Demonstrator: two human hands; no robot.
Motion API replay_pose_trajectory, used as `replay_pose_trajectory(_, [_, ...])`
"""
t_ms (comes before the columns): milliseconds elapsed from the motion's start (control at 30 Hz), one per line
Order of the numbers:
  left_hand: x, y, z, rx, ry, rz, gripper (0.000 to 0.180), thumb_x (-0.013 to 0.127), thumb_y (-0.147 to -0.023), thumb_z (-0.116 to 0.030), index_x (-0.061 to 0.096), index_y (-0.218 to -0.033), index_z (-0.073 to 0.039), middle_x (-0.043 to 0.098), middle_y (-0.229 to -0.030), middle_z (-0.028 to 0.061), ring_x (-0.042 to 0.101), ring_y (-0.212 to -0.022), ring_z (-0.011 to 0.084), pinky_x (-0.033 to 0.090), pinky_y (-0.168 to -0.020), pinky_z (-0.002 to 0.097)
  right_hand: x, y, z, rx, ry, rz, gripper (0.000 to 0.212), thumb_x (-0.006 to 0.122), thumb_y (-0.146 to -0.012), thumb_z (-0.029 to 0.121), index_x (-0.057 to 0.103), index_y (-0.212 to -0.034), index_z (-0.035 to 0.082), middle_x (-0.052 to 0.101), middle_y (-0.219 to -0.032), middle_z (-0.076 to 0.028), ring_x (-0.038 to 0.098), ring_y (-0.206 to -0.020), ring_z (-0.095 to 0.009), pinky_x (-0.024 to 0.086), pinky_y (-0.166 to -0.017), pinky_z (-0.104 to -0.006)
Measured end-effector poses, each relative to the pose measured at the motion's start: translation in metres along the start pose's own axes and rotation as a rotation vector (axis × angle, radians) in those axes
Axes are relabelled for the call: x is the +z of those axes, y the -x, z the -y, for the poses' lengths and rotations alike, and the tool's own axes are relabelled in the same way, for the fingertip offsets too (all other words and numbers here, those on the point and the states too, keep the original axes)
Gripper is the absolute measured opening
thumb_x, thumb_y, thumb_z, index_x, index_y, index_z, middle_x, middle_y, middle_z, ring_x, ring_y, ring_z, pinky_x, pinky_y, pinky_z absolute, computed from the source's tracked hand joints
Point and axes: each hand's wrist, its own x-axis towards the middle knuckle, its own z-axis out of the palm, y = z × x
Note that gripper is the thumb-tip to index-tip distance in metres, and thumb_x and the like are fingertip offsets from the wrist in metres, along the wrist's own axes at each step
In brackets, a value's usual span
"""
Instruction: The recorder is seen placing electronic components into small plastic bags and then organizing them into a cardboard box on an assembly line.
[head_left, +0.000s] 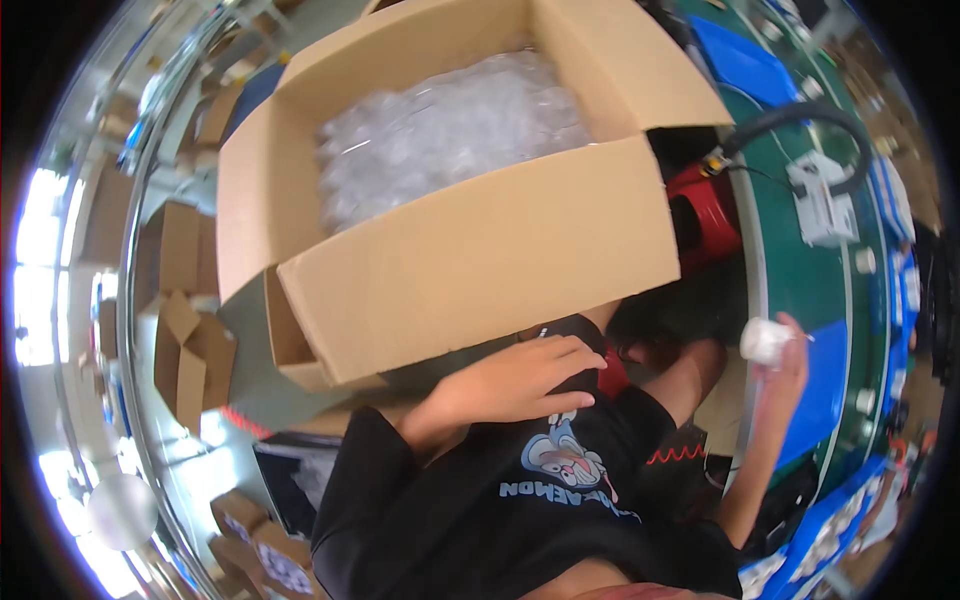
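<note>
My left hand (525,382) lies palm down across my lap with its fingers stretched out, holding nothing. At the right, near the edge of the green work surface, my right hand (790,368) grips a small white cylindrical piece (765,342), like a little jar or cap; its exact kind is not clear. A large open cardboard box (490,265) stands in front of me with its flaps spread. Inside it lie many clear plastic pieces (450,135), slightly blurred. The near flap hangs just beyond my left hand, apart from it.
A green bench (785,275) runs along my right, bearing a blue tray (815,385), a small white device (825,205) and a thick black hose (800,112). A red stool (705,215) shows behind the box. Empty cartons (190,365) stand on the floor at left.
</note>
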Motion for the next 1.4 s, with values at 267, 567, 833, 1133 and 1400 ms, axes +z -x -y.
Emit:
replay_pose_trajectory(267, [-0.169, -0.037, 0.021, -0.276, -0.352, -0.367, 0.029, 0.061, -0.090, -0.025, 0.063, -0.109, -0.004, 0.066, -0.096, 0.0128, 0.064, -0.090, 0.0283, 0.051, -0.079, 0.0369, 0.108, -0.009, -0.131, 0.633, -0.870, 0.447, 0.054, 0.040, -0.099, 0.054, 0.060, -0.107, 0.005, 0.065, -0.082, -0.005, 0.063, -0.067, -0.014, 0.048, -0.046, -0.0257])
replay_pose_trajectory(567, [-0.185, -0.219, 0.207, -0.320, -0.485, -0.246, 0.068, 0.064, -0.085, -0.045, 0.044, -0.135, -0.002, 0.054, -0.127, 0.0278, 0.052, -0.120, 0.0418, 0.041, -0.103, 0.0444, 0.148, 0.049, -0.187, 0.734, -1.339, 0.425, 0.046, 0.046, -0.099, 0.044, 0.058, -0.117, 0.003, 0.063, -0.095, -0.007, 0.055, -0.072, -0.019, 0.045, -0.059, -0.0278])
replay_pose_trajectory(833, [-0.191, -0.232, 0.197, -0.268, -0.604, -0.220, 0.075, 0.072, -0.079, -0.045, 0.043, -0.132, 0.000, 0.057, -0.123, 0.0300, 0.056, -0.115, 0.0418, 0.045, -0.095, 0.0468, 0.117, 0.037, -0.214, 0.773, -1.253, 0.130, 0.035, 0.055, -0.097, 0.038, 0.062, -0.108, 0.005, 0.067, -0.090, -0.009, 0.063, -0.067, -0.019, 0.052, -0.052, -0.0276])
replay_pose_trajectory(1133, [-0.194, -0.034, -0.008, -0.294, -0.141, -0.549, 0.057, 0.076, -0.080, -0.026, 0.052, -0.126, -0.002, 0.060, -0.116, 0.0130, 0.059, -0.107, 0.0223, 0.046, -0.094, 0.0335, 0.171, -0.200, -0.220, 0.745, -1.224, 0.107, 0.037, 0.059, -0.089, 0.052, 0.063, -0.091, 0.016, 0.063, -0.076, -0.002, 0.057, -0.061, -0.015, 0.042, -0.045, -0.0228])
replay_pose_trajectory(1400, [-0.006, 0.076, -0.054, -0.354, 0.972, -0.424, 0.070, 0.060, -0.091, -0.043, 0.034, -0.141, -0.002, 0.057, -0.122, 0.0182, 0.060, -0.109, 0.0326, 0.052, -0.089, 0.0444, 0.210, -0.249, -0.176, 0.543, -1.606, 0.153, 0.042, 0.052, -0.094, 0.051, 0.061, -0.102, 0.011, 0.060, -0.081, -0.006, 0.053, -0.064, -0.016, 0.044, -0.051, -0.0251])
